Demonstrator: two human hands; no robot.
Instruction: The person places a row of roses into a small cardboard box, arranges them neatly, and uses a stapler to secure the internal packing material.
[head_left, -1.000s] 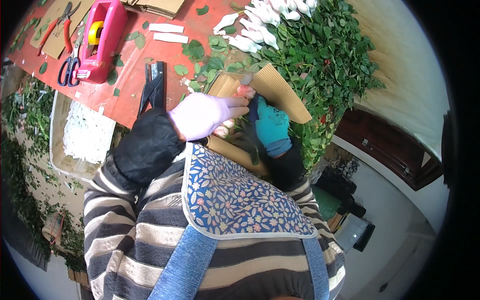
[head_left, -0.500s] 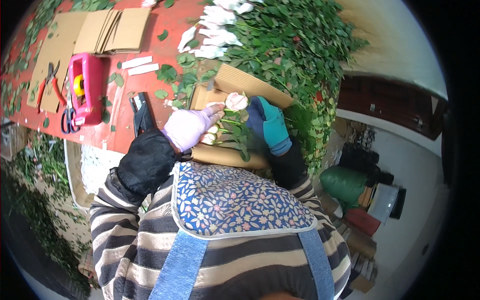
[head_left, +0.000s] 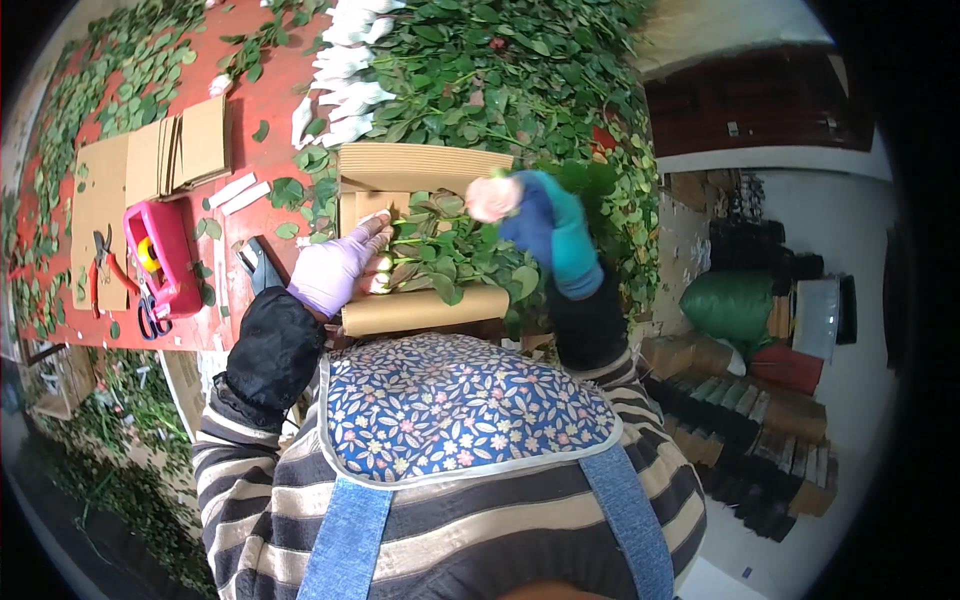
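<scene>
A cardboard wrap (head_left: 425, 312) lies open in front of me, its ribbed far flap (head_left: 425, 165) standing up and its near edge rolled. Inside it rest leafy rose stems (head_left: 440, 250), with pale rose heads (head_left: 377, 275) at the left end. My left hand (head_left: 335, 270), in a lavender glove, has its fingers stretched out over those heads, touching them. At the wrap's right end my right hand (head_left: 560, 225), in a teal and blue glove, is closed on a pale pink rose (head_left: 493, 198). Both the rose and this hand are somewhat blurred; the rose's stem is hidden.
Left on the red table (head_left: 262, 75) are a pink tape dispenser (head_left: 178, 265), red-handled pruners (head_left: 105, 270), scissors (head_left: 150, 318), a black stapler-like tool (head_left: 260, 265) and folded cardboard (head_left: 180, 155). White-wrapped bundles (head_left: 345, 75) and a large leafy pile (head_left: 500, 80) lie beyond the wrap.
My right hand has moved the pink rose rightward relative to the wrap. My left hand stays at the rose heads. The whole view has shifted, so the table appears farther left.
</scene>
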